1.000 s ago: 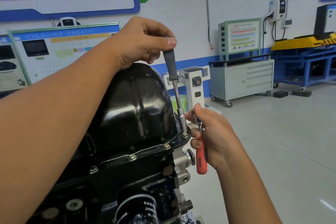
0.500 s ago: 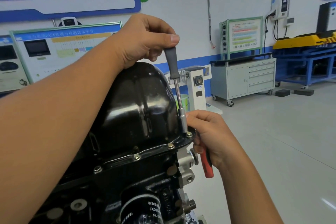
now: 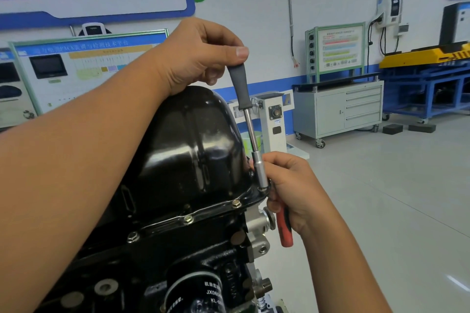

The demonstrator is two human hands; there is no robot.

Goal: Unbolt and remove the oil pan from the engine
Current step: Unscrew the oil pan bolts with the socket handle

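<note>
A glossy black oil pan (image 3: 188,150) sits on top of the upturned black engine (image 3: 157,262), its flange held by several bolts (image 3: 187,218). My left hand (image 3: 198,56) grips the grey handle of a socket driver (image 3: 250,124) from above. The driver stands nearly upright with its socket on the corner bolt (image 3: 263,188) of the flange. My right hand (image 3: 292,185) holds a red-handled ratchet (image 3: 284,229) in its palm, and its fingertips touch the socket near the bolt.
A black oil filter (image 3: 201,295) projects from the engine's front. A white engine stand post (image 3: 273,119) rises just behind. Farther right are a grey wheeled cabinet (image 3: 351,112) and a blue and yellow bench (image 3: 429,79). Grey floor lies to the right.
My right hand has moved up and left from beside the flange until its fingers reach the socket, taking the red ratchet with it. The left hand keeps the driver on the corner bolt.
</note>
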